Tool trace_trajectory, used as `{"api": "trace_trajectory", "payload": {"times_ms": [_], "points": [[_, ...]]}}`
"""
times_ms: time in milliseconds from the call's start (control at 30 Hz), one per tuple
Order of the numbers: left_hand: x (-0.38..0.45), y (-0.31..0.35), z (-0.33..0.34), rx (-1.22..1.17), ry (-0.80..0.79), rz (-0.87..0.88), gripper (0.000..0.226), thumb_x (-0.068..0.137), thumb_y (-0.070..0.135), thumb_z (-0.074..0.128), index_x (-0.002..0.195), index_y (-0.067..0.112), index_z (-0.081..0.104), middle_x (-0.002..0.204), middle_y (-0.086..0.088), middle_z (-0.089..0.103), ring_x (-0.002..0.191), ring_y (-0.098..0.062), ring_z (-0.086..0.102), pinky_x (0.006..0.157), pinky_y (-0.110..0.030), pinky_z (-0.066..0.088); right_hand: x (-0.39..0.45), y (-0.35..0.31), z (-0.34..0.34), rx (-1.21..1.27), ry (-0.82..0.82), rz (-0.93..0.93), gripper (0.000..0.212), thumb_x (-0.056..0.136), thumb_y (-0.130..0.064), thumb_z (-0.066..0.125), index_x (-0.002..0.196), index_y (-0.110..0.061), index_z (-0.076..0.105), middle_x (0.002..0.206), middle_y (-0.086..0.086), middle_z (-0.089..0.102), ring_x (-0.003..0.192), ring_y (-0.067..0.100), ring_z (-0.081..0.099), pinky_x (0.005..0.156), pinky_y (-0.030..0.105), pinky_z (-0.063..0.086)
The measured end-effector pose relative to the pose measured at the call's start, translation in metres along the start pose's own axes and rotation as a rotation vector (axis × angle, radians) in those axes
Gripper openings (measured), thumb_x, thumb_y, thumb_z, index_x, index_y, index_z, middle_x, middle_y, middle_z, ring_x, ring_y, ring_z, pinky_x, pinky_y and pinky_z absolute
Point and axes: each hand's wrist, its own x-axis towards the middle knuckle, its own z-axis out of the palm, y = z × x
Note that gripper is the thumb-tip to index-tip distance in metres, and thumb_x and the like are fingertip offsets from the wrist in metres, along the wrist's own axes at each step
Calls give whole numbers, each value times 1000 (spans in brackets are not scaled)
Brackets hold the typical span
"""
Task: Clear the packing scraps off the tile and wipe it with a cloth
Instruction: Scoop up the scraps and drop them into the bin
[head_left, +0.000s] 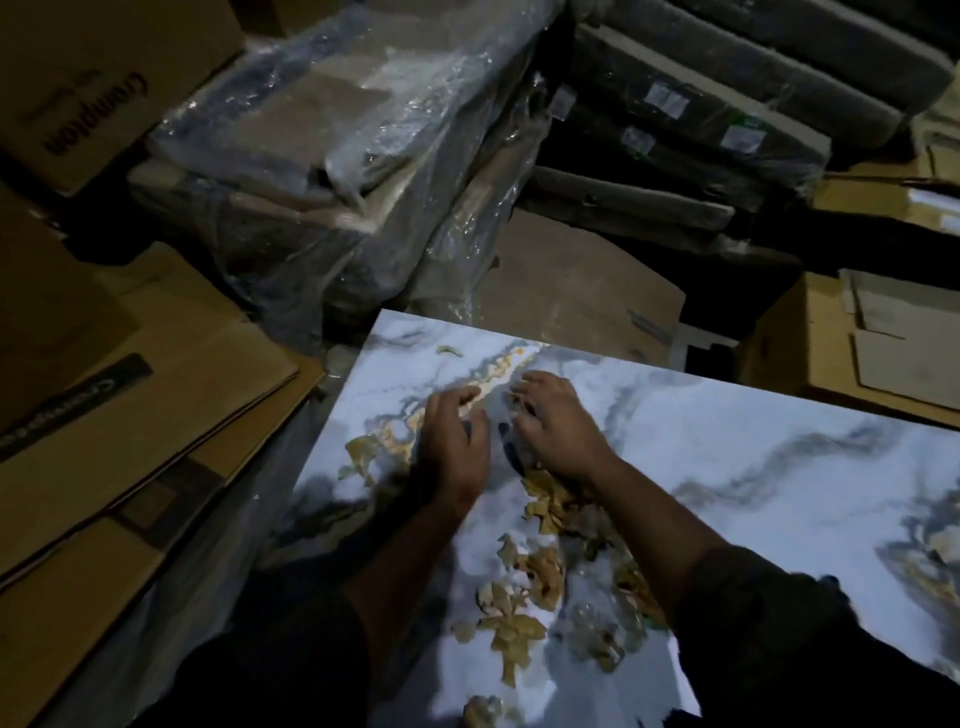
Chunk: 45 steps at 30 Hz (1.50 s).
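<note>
A large glossy white tile with grey and gold veins lies flat before me. Several tan cardboard scraps are strewn over its near middle, with more scraps at the left and one near the far edge. My left hand rests palm down on the tile, fingers loosely bent. Beside it my right hand also lies palm down, fingers spread on the surface just beyond a heap of scraps. Neither hand visibly holds anything. No cloth is in view.
Flattened cardboard boxes lie to the left of the tile. Plastic-wrapped packs and stacked dark slabs stand behind it. Open cartons sit at the right. The room is dim.
</note>
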Motion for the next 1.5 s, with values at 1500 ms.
{"api": "trace_trajectory", "payload": {"times_ms": [1500], "points": [[-27, -84, -45, 478, -135, 138, 45, 97, 32, 62, 132, 4, 62, 142, -22, 55, 139, -42, 43, 118, -53, 30, -296, -29, 96, -108, 621, 663, 84, 95, -59, 41, 144, 8, 46, 150, 28, 43, 143, 42, 38, 118, 56, 30]]}}
